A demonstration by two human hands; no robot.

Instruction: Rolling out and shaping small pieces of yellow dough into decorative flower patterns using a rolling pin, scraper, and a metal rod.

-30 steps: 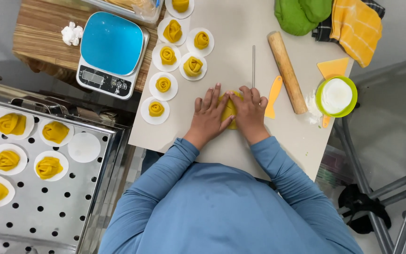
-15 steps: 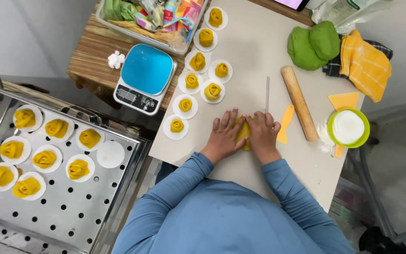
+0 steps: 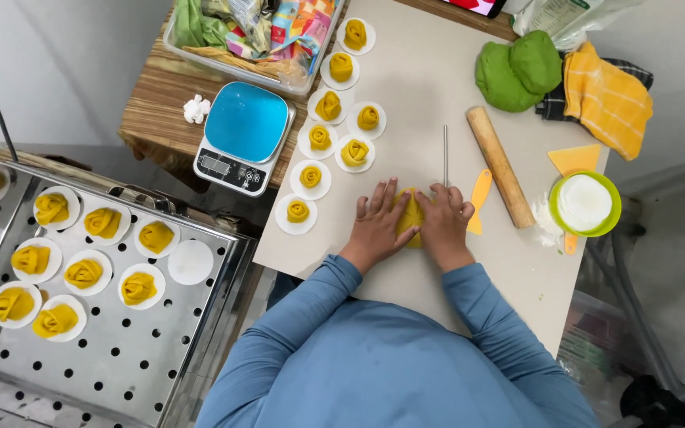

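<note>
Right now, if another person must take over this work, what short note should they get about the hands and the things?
Left hand and right hand: both pressed flat on one piece of yellow dough on the beige work board.
Close by: thin metal rod, orange scraper, wooden rolling pin, green dough, blue kitchen scale.
Done: eight yellow dough roses on white paper rounds on the board; seven more on the perforated steel tray.
Left: the piece under the hands is unshaped; one paper round on the tray is bare.
</note>
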